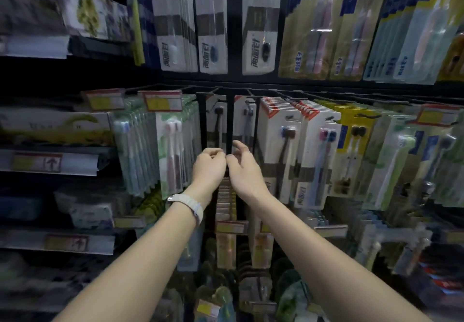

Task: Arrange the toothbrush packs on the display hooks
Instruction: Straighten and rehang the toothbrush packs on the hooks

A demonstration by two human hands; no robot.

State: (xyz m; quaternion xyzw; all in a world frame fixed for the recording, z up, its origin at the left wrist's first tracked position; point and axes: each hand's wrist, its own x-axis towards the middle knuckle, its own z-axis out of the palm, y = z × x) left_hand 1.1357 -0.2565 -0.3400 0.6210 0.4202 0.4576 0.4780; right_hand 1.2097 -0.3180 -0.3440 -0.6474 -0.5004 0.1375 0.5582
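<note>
Toothbrush packs (281, 150) hang on display hooks (253, 99) in middle row, white ones just right of hands. Left hand (209, 167) with fingers curled, grip content unclear. Right hand (244, 168) loose, grip wide, holding nothing. Watch (187, 204) on left wrist.
</note>
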